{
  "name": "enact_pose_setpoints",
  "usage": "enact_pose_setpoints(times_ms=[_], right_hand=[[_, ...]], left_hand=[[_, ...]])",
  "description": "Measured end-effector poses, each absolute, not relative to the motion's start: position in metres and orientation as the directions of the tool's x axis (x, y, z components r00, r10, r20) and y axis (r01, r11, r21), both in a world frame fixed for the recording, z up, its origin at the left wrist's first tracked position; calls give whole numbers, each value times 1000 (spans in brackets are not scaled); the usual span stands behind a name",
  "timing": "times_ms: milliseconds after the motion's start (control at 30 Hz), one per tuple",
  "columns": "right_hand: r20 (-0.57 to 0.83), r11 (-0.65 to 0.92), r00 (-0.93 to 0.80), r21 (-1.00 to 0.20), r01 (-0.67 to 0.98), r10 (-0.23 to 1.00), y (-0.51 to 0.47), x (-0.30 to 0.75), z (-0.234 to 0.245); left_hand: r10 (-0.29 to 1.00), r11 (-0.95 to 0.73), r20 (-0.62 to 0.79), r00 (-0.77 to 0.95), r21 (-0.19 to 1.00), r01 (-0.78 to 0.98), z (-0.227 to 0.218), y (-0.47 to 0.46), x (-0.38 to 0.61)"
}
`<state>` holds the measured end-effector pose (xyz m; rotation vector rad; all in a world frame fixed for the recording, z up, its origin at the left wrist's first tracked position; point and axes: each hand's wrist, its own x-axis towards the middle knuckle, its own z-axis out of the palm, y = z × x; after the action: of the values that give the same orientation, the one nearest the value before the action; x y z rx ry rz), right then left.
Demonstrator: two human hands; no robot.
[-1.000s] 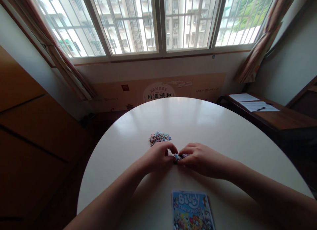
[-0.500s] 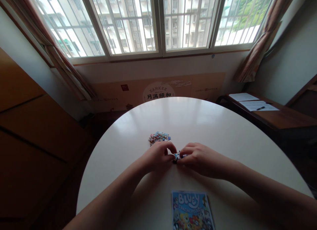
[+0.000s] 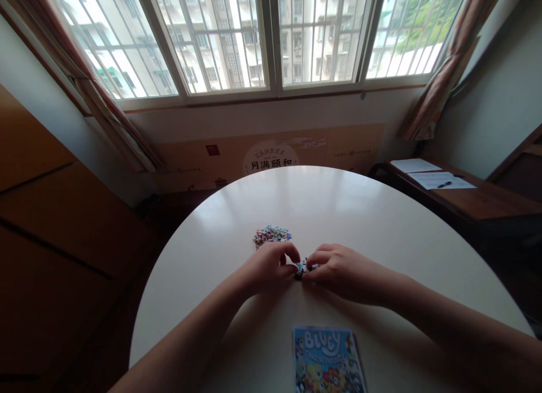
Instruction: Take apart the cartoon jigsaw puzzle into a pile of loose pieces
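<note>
Several small joined jigsaw puzzle pieces (image 3: 302, 267), white, blue and dark, lie on the white round table (image 3: 347, 206) between my two hands. My left hand (image 3: 271, 266) is closed at their left edge, thumb and forefinger curled onto them. From the right, my right hand (image 3: 334, 266) pinches the same pieces, its fingers covering part of them. Just beyond my left hand sits a heap of loose jigsaw pieces (image 3: 272, 234), partly hidden by that hand. Nearer to me lies a blue picture card (image 3: 328, 359) with "BLUEY" on it and cartoon figures.
At the right, a brown wooden desk (image 3: 499, 204) carries papers (image 3: 440, 180) and a pen. Beyond the table stand a printed cardboard panel (image 3: 351, 150) and a barred window. A wooden cabinet (image 3: 51, 212) is at the left.
</note>
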<state>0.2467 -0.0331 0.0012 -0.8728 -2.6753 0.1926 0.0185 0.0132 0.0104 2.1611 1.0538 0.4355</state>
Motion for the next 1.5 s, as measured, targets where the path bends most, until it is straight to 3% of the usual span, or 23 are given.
enact_pose_setpoints(times_ms=[1500], right_hand=[[266, 812, -768, -222, 540, 583, -32, 247, 0]], left_hand=[[780, -464, -6, 626, 666, 584, 10, 15, 16]])
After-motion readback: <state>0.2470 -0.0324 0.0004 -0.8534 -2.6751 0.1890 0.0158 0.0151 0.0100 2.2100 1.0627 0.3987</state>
